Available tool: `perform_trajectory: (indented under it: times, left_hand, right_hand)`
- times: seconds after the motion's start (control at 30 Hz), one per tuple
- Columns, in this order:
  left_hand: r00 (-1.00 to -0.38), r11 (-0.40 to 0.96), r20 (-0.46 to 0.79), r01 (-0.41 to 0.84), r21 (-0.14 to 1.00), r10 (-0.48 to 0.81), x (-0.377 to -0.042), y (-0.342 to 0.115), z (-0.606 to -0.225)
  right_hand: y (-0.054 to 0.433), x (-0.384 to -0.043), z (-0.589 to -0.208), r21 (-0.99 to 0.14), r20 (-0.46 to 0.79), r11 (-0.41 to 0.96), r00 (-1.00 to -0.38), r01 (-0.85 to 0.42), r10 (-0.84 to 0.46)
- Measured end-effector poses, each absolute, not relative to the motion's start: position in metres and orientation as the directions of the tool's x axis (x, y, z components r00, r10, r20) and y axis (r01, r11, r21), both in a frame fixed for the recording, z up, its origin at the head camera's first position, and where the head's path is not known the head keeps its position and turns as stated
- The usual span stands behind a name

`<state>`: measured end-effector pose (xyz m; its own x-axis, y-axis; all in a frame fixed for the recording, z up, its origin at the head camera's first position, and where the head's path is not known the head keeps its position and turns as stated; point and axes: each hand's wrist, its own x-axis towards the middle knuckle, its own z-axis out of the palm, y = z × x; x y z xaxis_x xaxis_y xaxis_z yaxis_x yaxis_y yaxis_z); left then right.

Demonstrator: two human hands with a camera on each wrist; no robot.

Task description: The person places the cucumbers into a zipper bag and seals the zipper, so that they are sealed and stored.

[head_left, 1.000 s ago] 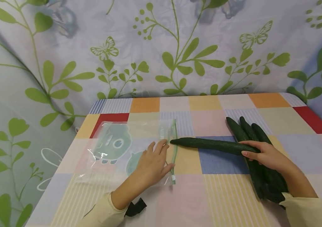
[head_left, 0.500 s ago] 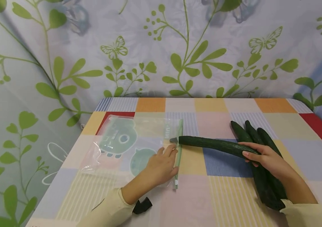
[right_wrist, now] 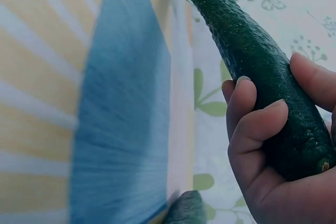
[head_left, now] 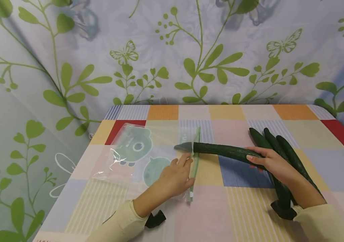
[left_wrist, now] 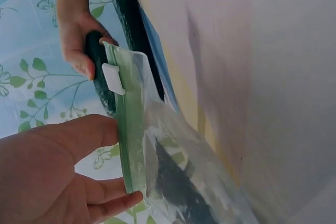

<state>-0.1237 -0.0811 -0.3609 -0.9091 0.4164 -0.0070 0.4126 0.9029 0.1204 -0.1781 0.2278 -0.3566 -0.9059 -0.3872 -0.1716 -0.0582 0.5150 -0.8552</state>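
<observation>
Bag (head_left: 150,154) lies on the left part of the table (head_left: 241,208), clear film with pale green prints, its mouth turned to the right. It looks thin, light and limp; the film should crease, cling and slide at a touch, so it is a poor place to hold. Better is the green strip (head_left: 195,168) along the mouth, which seems stiffer; a white slider (left_wrist: 113,78) sits at its near end. The left hand (head_left: 175,176) has that strip: its wrist view shows the thumb against it and fingers curled to the edge further along, pinching the mouth.

Across the strip's line runs the cucumber (head_left: 220,150), its tip inside the bag and greyed by the film, most of its length outside. It looks firm and fairly weighty, stiff enough to steer from one end, though a hard bend could snap it. The bumpy skin has a sheen and may be a little slick. The right hand (head_left: 269,161) grips it near its outer end, thumb on one side and fingers wrapped round the other: a sound hold for guiding it lengthwise, leaving the leading part free.

Furthest right, partly hidden by that hand and forearm, a pile (head_left: 287,150) of three others lies slanted on the table; each would be best taken round the middle.
</observation>
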Motion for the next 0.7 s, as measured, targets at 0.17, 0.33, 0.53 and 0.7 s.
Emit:
perform_trajectory:
  times: [0.17,0.33,0.53,0.7]
  left_hand:
    - [-0.909,0.902,0.001,0.413,0.124,0.416,-0.123,-0.080,-0.358]
    - [-0.908,0.898,0.011,0.416,0.140,0.419,-0.123,-0.080,-0.357]
    - [-0.901,0.891,0.052,0.433,0.137,0.430,-0.121,-0.081,-0.357]
    - [-0.897,0.883,0.069,0.443,0.157,0.437,-0.119,-0.080,-0.356]
  right_hand:
    - [0.219,-0.188,-0.350,-0.871,-0.176,0.490,-0.902,-0.044,-0.395]
    - [0.200,-0.201,-0.353,-0.886,-0.195,0.463,-0.898,-0.010,-0.394]
    - [0.167,-0.218,-0.358,-0.912,-0.210,0.410,-0.875,0.015,-0.436]
    - [0.146,-0.230,-0.360,-0.923,-0.193,0.385,-0.867,0.001,-0.460]
